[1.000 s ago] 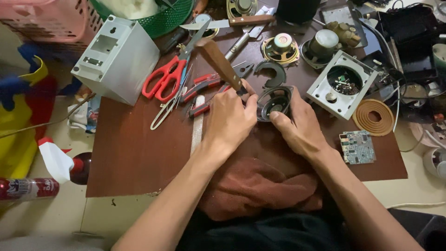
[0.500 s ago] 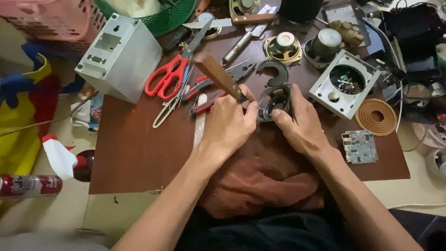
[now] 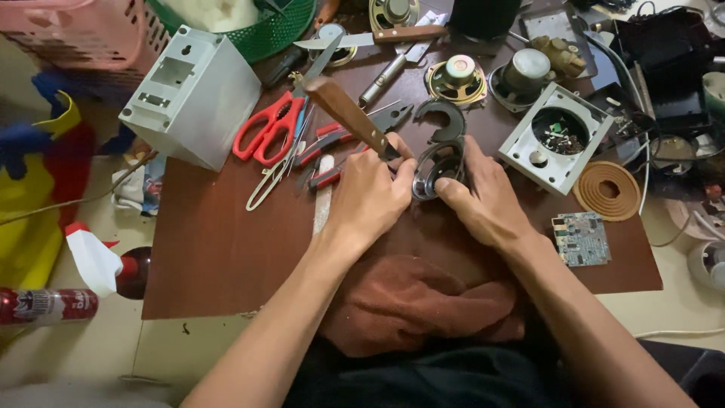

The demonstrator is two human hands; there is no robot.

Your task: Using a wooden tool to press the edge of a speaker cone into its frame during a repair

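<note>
Head view: brown cloth (image 3: 423, 302) nearest, at table (image 3: 226, 257) edge. Left hand (image 3: 370, 200) clenched on a wooden-handled tool (image 3: 351, 113), tip at a round dark metal speaker frame (image 3: 438, 170), open in the centre, mid-table. Right hand (image 3: 487, 200) grips the frame. Beyond: red scissors (image 3: 268, 128), grey box (image 3: 189, 94).

Scissors (image 3: 266, 134) left of speaker frame (image 3: 438, 170) on table (image 3: 219, 249)
</note>
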